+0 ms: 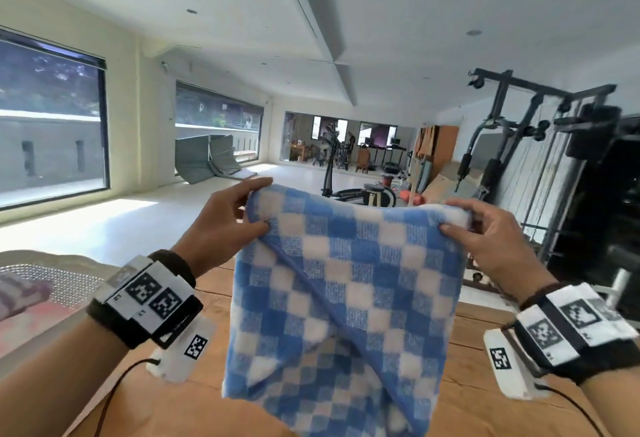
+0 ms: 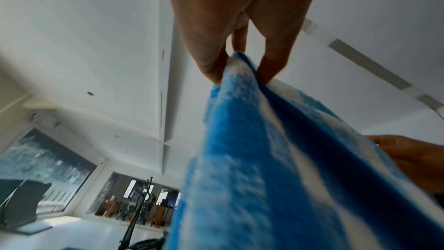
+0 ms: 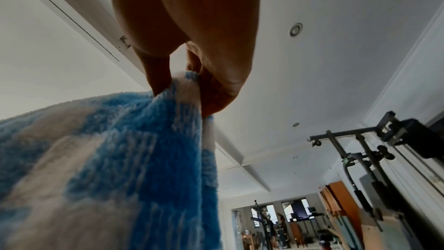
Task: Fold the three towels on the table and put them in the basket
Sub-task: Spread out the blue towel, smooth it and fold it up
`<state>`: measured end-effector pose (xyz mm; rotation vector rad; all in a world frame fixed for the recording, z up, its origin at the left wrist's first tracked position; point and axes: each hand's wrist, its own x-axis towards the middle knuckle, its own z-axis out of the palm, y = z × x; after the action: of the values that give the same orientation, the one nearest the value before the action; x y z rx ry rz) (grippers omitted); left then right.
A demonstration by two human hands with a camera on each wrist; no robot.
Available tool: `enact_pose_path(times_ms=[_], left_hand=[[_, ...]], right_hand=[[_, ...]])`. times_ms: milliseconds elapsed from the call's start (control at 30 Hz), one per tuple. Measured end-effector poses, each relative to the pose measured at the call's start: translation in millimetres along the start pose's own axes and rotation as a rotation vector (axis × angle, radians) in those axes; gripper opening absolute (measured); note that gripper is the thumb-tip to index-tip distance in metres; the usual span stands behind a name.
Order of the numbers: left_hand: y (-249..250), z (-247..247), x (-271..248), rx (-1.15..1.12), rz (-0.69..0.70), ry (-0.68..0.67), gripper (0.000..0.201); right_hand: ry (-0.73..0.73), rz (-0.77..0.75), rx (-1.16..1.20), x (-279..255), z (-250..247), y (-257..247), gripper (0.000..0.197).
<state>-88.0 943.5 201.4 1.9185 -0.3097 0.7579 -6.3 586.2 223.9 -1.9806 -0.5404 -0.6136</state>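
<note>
A blue and white checked towel [image 1: 339, 298] hangs in the air above the wooden table [image 1: 485, 384], held up by its two top corners. My left hand [image 1: 235, 221] pinches the top left corner between thumb and fingers [image 2: 211, 67]. My right hand [image 1: 485, 235] pinches the top right corner the same way, its thumb [image 3: 156, 75] pressed to the cloth. The towel [image 2: 276, 159] is doubled over, with a diagonal fold running down its front. At the far left stands a white mesh basket [image 1: 69, 284] holding a pink and white folded towel [image 1: 20, 294].
Beyond the table stretches a large room with a white floor. A black weight machine [image 1: 554, 159] stands at the right, close to the table's far edge. An exercise bike [image 1: 349, 187] and green mats [image 1: 207, 159] lie farther back.
</note>
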Motion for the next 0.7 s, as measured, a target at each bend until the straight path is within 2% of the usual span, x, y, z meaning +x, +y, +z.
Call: enact_pose_path(times_ms=[100, 200, 267, 333, 400, 500, 567, 633, 700], left_hand=[[-9, 3, 26, 0.202, 0.068, -0.098, 0.056], [-26, 18, 57, 0.446, 0.111, -0.129, 0.039], [-42, 38, 78, 0.608, 0.091, -0.181, 0.032], [-56, 61, 95, 0.735, 0.025, -0.206, 0.031], [-65, 82, 107, 0.782, 0.011, -0.139, 0.030], [-67, 99, 123, 0.756, 0.083, 0.016, 0.027], [-65, 101, 127, 0.717, 0.129, 0.095, 0.025], [-64, 101, 118, 0.674, 0.155, 0.132, 0.024], [-68, 102, 95, 0.639, 0.141, 0.121, 0.026]], right_hand=[[0.029, -0.021, -0.108, 6, -6, 6, 0.026], [0.016, 0.015, -0.302, 27, -7, 27, 0.023], [-0.011, 0.096, -0.361, 44, 1, 47, 0.023], [-0.021, 0.238, -0.257, 58, 12, 66, 0.021], [0.056, 0.297, -0.147, 70, 22, 87, 0.020], [0.231, 0.226, -0.107, 85, 26, 104, 0.021], [0.294, 0.166, -0.096, 88, 23, 102, 0.022], [0.331, 0.132, -0.074, 80, 20, 99, 0.021], [0.361, 0.185, -0.008, 60, 23, 102, 0.019]])
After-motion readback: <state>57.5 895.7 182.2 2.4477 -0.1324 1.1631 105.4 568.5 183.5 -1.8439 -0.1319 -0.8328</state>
